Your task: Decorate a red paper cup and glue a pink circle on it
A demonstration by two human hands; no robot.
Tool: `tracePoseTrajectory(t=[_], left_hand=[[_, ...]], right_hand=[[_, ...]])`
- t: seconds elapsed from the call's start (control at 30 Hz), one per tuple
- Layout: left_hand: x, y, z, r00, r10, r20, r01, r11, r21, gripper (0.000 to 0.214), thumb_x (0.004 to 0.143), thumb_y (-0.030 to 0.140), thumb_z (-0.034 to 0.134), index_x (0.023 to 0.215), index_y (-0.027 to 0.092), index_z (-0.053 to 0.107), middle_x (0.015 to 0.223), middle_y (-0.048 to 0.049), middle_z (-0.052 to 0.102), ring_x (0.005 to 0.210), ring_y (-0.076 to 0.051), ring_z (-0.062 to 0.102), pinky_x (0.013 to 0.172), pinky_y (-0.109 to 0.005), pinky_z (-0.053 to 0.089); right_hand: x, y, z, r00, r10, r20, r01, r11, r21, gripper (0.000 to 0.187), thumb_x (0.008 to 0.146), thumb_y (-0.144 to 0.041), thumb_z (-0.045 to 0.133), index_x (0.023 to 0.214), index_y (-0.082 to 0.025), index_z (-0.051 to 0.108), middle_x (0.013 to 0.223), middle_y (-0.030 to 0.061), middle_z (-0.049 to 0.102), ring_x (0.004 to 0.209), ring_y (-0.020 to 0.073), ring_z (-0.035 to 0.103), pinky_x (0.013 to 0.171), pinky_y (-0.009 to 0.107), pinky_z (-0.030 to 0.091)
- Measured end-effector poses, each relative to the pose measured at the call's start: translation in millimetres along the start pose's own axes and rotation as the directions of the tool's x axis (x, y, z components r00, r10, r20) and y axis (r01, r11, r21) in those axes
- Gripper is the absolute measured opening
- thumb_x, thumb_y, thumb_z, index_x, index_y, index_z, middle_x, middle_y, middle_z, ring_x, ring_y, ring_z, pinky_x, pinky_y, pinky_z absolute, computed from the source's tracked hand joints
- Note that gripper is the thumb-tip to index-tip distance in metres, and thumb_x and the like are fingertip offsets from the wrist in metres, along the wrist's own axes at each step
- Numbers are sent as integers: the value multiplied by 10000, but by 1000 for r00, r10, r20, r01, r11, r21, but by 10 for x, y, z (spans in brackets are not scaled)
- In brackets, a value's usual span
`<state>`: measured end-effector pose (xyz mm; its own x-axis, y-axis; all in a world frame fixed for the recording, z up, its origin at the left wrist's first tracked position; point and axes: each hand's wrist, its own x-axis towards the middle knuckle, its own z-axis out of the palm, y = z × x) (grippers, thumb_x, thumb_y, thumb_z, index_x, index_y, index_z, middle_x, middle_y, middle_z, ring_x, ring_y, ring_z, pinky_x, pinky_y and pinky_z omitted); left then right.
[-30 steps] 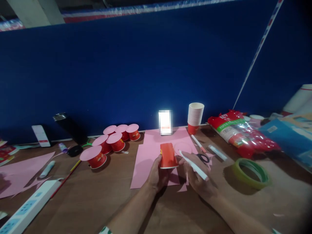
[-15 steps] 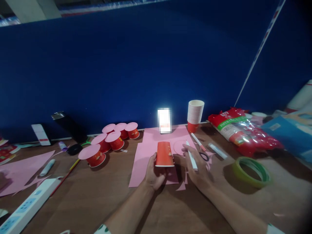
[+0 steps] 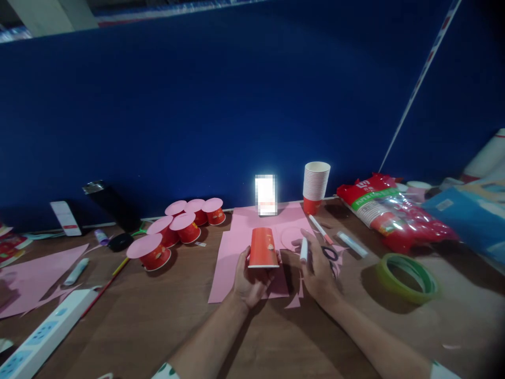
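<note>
My left hand (image 3: pixel 248 284) is wrapped round a red paper cup (image 3: pixel 262 246), held upside down with its white rim toward me, above pink paper (image 3: pixel 229 268). In my right hand (image 3: pixel 319 271), just right of the cup and apart from it, is a slim white marker-like pen (image 3: pixel 303 249). The fingers are closed around it. Beneath that hand lie black-handled scissors (image 3: pixel 330 253), partly hidden, and pink paper scraps (image 3: pixel 294 301). A pink paper circle (image 3: pixel 290 237) rests on the sheet beyond.
Several red cups topped with pink discs (image 3: pixel 185 221) stand at left. Behind are a lit phone (image 3: pixel 265 195) and a stack of paper cups (image 3: pixel 316 184). To the right lie green tape (image 3: pixel 410 279) and a red cup package (image 3: pixel 394 210). A power strip (image 3: pixel 51 326) sits front left.
The cup has shifted slightly left and turned in my left hand. My right hand has tilted the white pen, so it appears shorter and more upright.
</note>
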<state>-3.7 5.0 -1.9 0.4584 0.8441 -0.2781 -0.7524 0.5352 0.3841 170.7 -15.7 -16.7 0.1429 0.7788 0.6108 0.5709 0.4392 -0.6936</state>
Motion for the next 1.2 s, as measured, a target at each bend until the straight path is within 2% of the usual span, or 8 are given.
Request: tracePoseTrajectory(t=[0.1, 0.23, 0.4, 0.6, 0.77, 0.9, 1.07, 1.2], left_hand=[[4, -12, -28, 995, 102, -14, -102, 995, 15, 387, 867, 390, 519, 1063, 76, 630, 915, -139, 714, 881, -245, 686, 786, -358, 558], [7, -41, -32, 981, 185, -59, -184, 983, 13, 399, 858, 381, 538, 1130, 98, 610, 933, -135, 712, 880, -255, 683, 812, -389, 545], [18, -54, -12, 960, 257, -115, -257, 966, 15, 385, 864, 361, 541, 1162, 121, 591, 901, -110, 711, 837, -241, 684, 776, -373, 547], [31, -60, -12, 954, 269, -136, -260, 962, 79, 345, 851, 363, 568, 1106, 134, 617, 940, -100, 712, 816, -227, 680, 747, -363, 546], [63, -76, 1, 936, 313, -160, -311, 950, 35, 287, 843, 275, 599, 1089, 134, 641, 932, -68, 726, 825, -167, 678, 806, -276, 529], [70, -79, 25, 942, 302, -146, -300, 953, 40, 257, 862, 266, 575, 1060, 120, 648, 875, -65, 729, 778, -172, 680, 778, -290, 540], [64, -68, 31, 959, 261, -110, -257, 965, 50, 266, 884, 294, 532, 1037, 107, 642, 869, -85, 725, 769, -188, 680, 780, -322, 544], [61, -68, 13, 964, 248, -95, -239, 966, 102, 298, 886, 327, 513, 1025, 91, 631, 876, -107, 716, 772, -213, 677, 747, -340, 547]], right_hand=[[20, 30, 7, 998, 63, -29, -62, 998, 31, 447, 892, -142, 358, 1328, -185, 446, 1080, 104, 645, 931, 198, 618, 811, 358, 517], [48, 64, -1, 989, 134, -57, -127, 985, 118, 425, 933, -190, 321, 1327, -208, 481, 1175, 87, 622, 1054, 200, 575, 913, 387, 476], [107, 85, -40, 978, 170, -125, -149, 976, 158, 403, 950, -269, 380, 1338, -208, 468, 1171, 96, 604, 941, 187, 594, 823, 356, 504], [137, 63, -64, 998, 37, -52, -36, 999, 24, 287, 920, -173, 383, 1081, -192, 620, 930, 68, 653, 758, 169, 616, 733, 325, 508], [69, 28, -25, 997, -69, 19, 68, 997, 23, 226, 920, -154, 401, 959, -201, 618, 955, 71, 647, 767, 170, 624, 729, 315, 510], [29, 5, 26, 995, -98, 38, 97, 995, 25, 210, 933, -173, 411, 995, -197, 610, 957, 79, 646, 914, 203, 623, 813, 344, 507], [17, -44, 36, 989, -139, 52, 138, 990, 19, 238, 934, -174, 415, 1081, -191, 601, 998, 88, 656, 955, 204, 627, 836, 343, 516], [4, -87, 4, 993, -100, 59, 97, 994, 44, 269, 940, -188, 388, 1104, -181, 601, 1065, 100, 673, 1001, 208, 633, 877, 349, 517]])
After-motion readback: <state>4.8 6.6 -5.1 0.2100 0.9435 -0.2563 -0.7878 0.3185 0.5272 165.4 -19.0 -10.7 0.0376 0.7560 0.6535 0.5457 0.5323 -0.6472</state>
